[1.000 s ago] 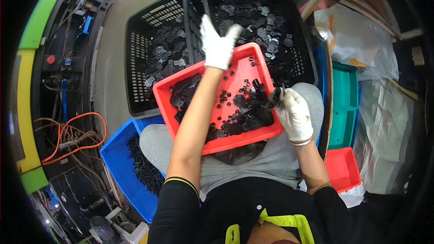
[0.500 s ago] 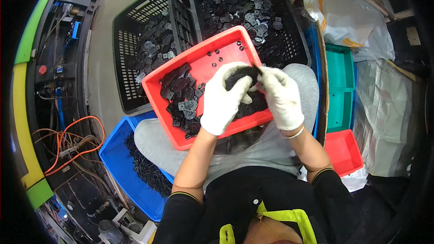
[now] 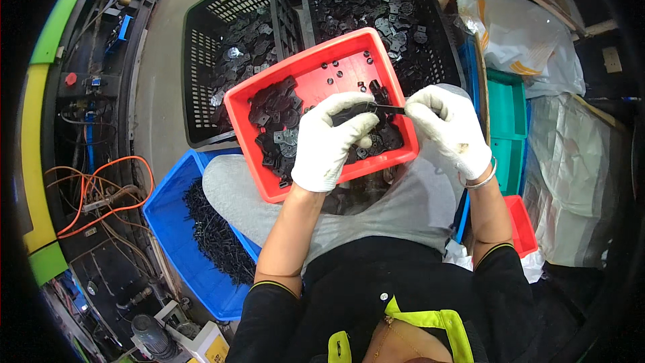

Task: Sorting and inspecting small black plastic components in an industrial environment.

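White gloves cover both of my hands. Fingers and thumb of my left hand (image 3: 332, 142) close on the left end of a thin black plastic part (image 3: 388, 109), seen nearly edge-on. My right hand (image 3: 449, 129) pinches its other end, just beyond the tray's right wall. Beneath them a red tray (image 3: 259, 191) rests tilted across my lap. It holds a pile of flat black plastic parts (image 3: 277, 111) on the left, more under my left hand, and several small black round pieces (image 3: 338, 74) on the bare upper floor. My left hand hides some of the contents.
Beyond the tray stand black crates (image 3: 201, 60) full of similar flat parts. A blue bin (image 3: 168, 228) of thin black pieces sits at my left, near machinery with an orange hose (image 3: 144, 168). To the right are green trays (image 3: 507, 128), a red bin (image 3: 519, 225) and plastic bags (image 3: 524, 33).
My right hand has moved right, away from my left, and the black part now stretches between them. The tray and surroundings appear shifted slightly in view.
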Demonstrator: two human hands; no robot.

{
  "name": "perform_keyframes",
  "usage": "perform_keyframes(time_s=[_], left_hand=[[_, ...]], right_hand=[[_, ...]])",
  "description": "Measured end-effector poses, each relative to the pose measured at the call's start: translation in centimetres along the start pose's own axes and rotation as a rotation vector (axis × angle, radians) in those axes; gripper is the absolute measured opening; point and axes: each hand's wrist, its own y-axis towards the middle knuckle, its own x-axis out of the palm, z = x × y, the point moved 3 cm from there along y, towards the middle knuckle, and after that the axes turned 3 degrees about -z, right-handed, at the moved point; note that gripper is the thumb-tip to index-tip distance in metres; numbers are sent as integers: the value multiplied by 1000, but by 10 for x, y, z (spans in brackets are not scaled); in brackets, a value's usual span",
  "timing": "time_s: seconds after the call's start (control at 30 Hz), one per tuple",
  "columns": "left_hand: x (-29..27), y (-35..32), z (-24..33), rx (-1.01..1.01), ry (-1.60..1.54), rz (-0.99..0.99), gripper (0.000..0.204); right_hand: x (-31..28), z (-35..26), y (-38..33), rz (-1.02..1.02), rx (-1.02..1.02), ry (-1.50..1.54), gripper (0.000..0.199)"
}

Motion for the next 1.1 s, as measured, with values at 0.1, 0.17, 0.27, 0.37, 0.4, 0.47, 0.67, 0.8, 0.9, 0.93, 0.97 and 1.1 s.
perform_keyframes(time_s=[0.1, 0.17, 0.27, 0.37, 0.4, 0.47, 0.67, 0.8, 0.9, 0.93, 0.97, 1.1], left_hand=[[1, -4, 2, -5, 15, 7, 23], [2, -8, 6, -10, 53, 20, 23], [3, -10, 5, -6, 87, 19, 20], [4, -11, 2, 35, 106, 8, 17], [5, -11, 2, 64, 127, 8, 15], [7, -13, 5, 88, 129, 7, 15], [7, -13, 1, 105, 117, -6, 15], [7, -14, 0, 144, 133, 5, 16], [8, -14, 2, 169, 179, 39, 16], [9, -14, 2, 168, 180, 38, 16], [9, -14, 3, 176, 188, 50, 17], [5, -13, 2, 257, 206, 71, 17]], right_hand=[[1, -2, -3, -5, 37, -19, 23], [2, -3, -5, -35, 21, -9, 22], [1, -2, -7, -36, 12, -24, 22], [-2, -4, -7, -67, 12, -93, 23], [-3, -4, -7, -66, 12, -93, 23], [-4, -5, -6, -94, -3, -58, 23], [-6, -3, -4, -173, 61, 24, 22], [-3, 0, -3, -166, 28, 29, 23], [-1, 4, -2, -149, 20, 32, 23], [1, 7, -2, -132, 4, 49, 23], [1, 8, -2, -115, -11, 67, 24], [6, 8, -1, -101, 32, 71, 24]])
